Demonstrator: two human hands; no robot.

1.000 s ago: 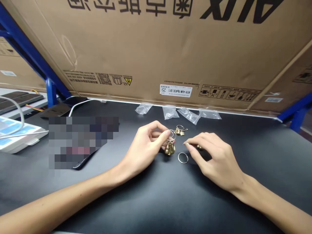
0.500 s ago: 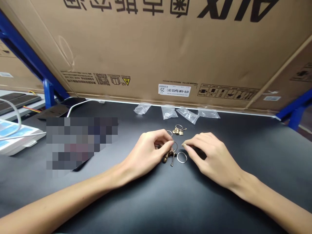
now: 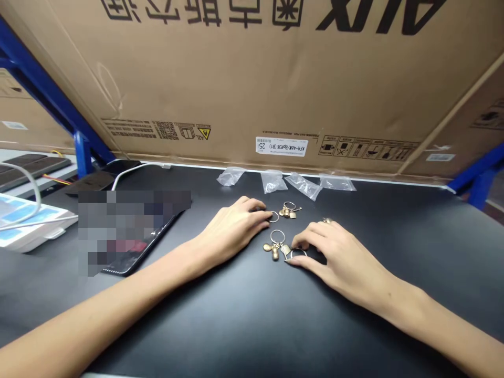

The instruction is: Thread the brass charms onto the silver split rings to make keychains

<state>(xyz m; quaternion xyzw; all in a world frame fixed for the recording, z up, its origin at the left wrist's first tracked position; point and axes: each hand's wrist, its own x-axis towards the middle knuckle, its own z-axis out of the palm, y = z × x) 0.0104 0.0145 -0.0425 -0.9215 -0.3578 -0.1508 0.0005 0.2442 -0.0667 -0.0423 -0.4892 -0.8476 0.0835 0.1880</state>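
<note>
My left hand (image 3: 232,231) rests on the black table with its fingers drawn together, and their tips pinch a small metal ring (image 3: 274,216). A keyring with brass charms (image 3: 276,245) lies free on the table between my hands. My right hand (image 3: 334,257) is beside it, with thumb and forefinger closed on a loose metal ring (image 3: 298,253). A second keyring with brass charms (image 3: 290,210) lies just beyond, right of my left fingertips. Behind my right knuckles a small brass piece (image 3: 326,220) peeks out.
Several small clear plastic bags (image 3: 303,185) lie along the foot of a large cardboard box (image 3: 252,79) that walls off the back. A dark tablet (image 3: 134,231) lies at the left, with a white cable (image 3: 129,169) and a white tray (image 3: 27,223) beyond it.
My left hand set the charm keyring down, let it go and moved back to the small ring. My right hand slid forward onto the loose ring.
</note>
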